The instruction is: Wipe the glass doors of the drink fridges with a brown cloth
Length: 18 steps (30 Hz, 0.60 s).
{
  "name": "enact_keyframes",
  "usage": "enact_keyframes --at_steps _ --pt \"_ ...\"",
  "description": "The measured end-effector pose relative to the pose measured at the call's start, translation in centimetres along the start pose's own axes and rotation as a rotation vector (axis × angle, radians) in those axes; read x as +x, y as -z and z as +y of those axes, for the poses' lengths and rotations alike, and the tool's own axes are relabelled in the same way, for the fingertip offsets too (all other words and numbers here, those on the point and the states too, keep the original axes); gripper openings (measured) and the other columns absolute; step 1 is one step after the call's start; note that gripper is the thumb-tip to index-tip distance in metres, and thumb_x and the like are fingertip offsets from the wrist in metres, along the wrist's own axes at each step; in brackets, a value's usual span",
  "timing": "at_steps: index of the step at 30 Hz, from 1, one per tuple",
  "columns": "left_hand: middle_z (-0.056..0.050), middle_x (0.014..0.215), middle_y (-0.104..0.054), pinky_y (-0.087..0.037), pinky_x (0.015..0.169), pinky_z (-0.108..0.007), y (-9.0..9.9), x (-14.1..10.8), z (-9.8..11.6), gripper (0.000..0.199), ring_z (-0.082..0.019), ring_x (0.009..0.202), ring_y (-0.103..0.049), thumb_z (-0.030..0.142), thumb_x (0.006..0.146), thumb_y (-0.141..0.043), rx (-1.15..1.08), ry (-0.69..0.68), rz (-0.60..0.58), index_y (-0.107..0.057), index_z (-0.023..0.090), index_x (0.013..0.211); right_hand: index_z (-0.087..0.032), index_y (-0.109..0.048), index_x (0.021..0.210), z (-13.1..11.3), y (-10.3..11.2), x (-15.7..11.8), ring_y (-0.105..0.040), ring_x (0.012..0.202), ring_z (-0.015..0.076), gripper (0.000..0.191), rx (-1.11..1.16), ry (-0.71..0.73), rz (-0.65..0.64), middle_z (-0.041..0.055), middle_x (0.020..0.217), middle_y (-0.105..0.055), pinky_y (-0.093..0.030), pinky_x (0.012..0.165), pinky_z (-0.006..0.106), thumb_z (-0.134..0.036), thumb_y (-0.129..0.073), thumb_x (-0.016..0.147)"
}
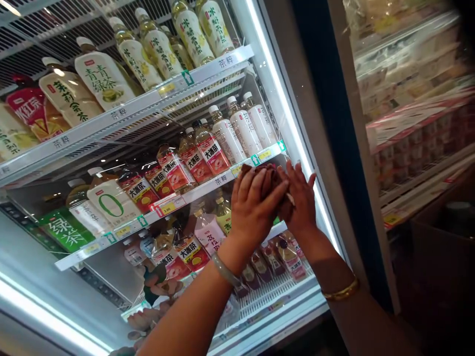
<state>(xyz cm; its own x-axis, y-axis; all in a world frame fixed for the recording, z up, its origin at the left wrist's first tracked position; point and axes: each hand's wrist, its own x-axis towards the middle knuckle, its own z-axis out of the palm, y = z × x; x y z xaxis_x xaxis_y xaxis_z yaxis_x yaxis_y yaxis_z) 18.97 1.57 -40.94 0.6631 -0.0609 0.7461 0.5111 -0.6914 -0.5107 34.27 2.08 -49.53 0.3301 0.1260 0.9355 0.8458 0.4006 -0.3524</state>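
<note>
A drinks fridge (pixel 107 282) is seen at a tilt, lit by a light strip (pixel 282 89) down its right side. Finger shapes reflected at its lower left suggest that glass (pixel 148 316) stands before the goods. The top shelf (pixel 148 102) is stocked with large bottles (pixel 106 76), and smaller ones are ranked along the middle shelf (pixel 200 190). Labels are turned towards the front edges, presumably so that they can be read.

The two hands are brought together in front of the middle shelf's right front corner, with a dark reddish cloth (pixel 272 177) bunched between them. By the left hand (pixel 252 202), the cloth is clamped under bent fingers, probably so that it is kept bundled. The right hand (pixel 300 198) is set against it with fingers outstretched; whether the cloth is gripped there, or pressed to the glass, cannot be told.

A pale bangle (pixel 224 271) is worn on the left wrist, a gold one (pixel 343 291) on the right. Small price tags (pixel 167 208) are fixed along the shelf edge, apparently to match the bottles above.
</note>
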Motion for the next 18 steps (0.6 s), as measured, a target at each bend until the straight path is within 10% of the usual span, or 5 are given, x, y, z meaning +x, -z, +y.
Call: enact_keyframes --at_steps 5,8,13,18 --pt "-0.017 0.167 -0.039 -0.025 0.129 -0.065 -0.7 -3.6 1.7 0.063 -0.04 0.16 -0.027 0.051 0.093 -0.063 -0.106 -0.061 -0.064 -0.057 0.023 0.149 -0.039 -0.033 0.162 0.6 0.2 -0.6 -0.022 0.163 0.0223 0.059 -0.102 0.018 -0.043 0.0033 0.17 -0.037 -0.007 0.133 0.064 -0.025 -0.042 0.106" --pt "-0.018 0.155 -0.052 -0.028 0.127 -0.068 -1.7 -3.4 1.4 0.041 -0.039 0.154 -0.038 0.045 0.092 -0.07 -0.042 -0.077 0.065 -0.068 0.024 0.128 -0.039 -0.037 0.16 0.7 0.3 -0.7 -0.025 0.162 0.0187 0.056 -0.115 0.006 -0.023 0.0012 0.168 -0.041 -0.007 0.134 0.061 -0.022 -0.04 0.107" --pt "-0.016 0.136 -0.065 -0.04 0.123 -0.06 -1.4 2.0 -1.1 0.021 -0.032 0.137 -0.055 0.023 0.095 -0.067 -0.041 -0.271 0.06 -0.067 0.022 0.116 -0.033 -0.037 0.161 0.8 0.4 -0.6 -0.023 0.163 0.0215 0.053 -0.151 -0.08 0.021 0.0042 0.17 -0.036 -0.01 0.134 0.061 -0.027 -0.037 0.108" --pt "-0.017 0.141 -0.063 -0.038 0.123 -0.059 -0.4 6.7 -2.1 0.039 -0.034 0.142 -0.051 0.022 0.1 -0.057 0.029 -0.125 0.157 -0.06 0.023 0.139 -0.034 -0.03 0.165 0.8 0.0 -0.7 -0.021 0.163 0.0211 0.058 -0.158 -0.073 0.057 0.0022 0.17 -0.037 -0.013 0.135 0.058 -0.025 -0.036 0.108"
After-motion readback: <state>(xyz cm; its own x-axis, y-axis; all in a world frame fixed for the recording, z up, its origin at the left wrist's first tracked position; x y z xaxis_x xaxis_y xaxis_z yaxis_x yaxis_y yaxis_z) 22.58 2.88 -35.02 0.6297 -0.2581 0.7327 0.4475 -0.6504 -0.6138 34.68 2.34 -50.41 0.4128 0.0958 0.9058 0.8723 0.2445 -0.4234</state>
